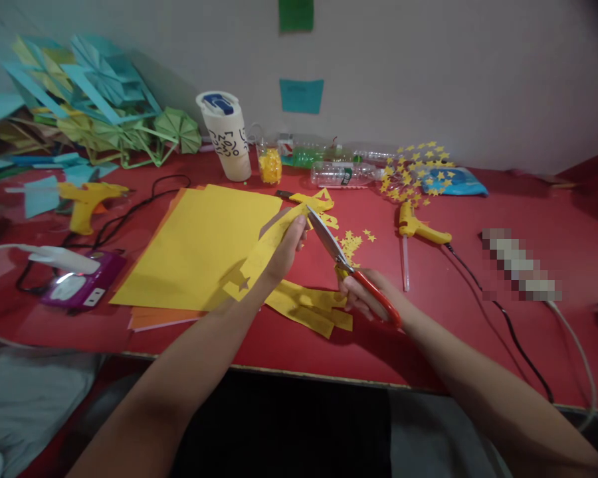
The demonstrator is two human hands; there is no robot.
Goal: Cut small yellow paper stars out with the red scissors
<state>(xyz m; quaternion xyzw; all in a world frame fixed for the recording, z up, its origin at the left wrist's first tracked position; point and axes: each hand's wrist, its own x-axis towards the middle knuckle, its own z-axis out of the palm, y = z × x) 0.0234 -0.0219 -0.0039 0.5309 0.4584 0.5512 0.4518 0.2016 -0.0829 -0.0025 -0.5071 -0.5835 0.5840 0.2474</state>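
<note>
My left hand (288, 249) is closed on a yellow paper strip (262, 255), which has a star-shaped hole near its lower end. In my right hand (361, 292) is a pair of scissors (336, 249) with red handles. The blade tips meet the top of the strip, close to my left fingers. Beneath my hands lie more cut yellow strips (309, 309). Small yellow paper stars (349, 245) are heaped just beyond the scissors. A stack of yellow paper sheets (194, 245), with orange ones under it, rests left of my left hand.
Yellow glue guns lie left (87, 202) and right (421, 229), trailing black cords. A purple power socket (82, 282) sits at left. Along the wall stand a white tumbler (226, 139), a cup of yellow pieces (270, 166), plastic bottles (341, 174) and folded paper shapes (104, 93).
</note>
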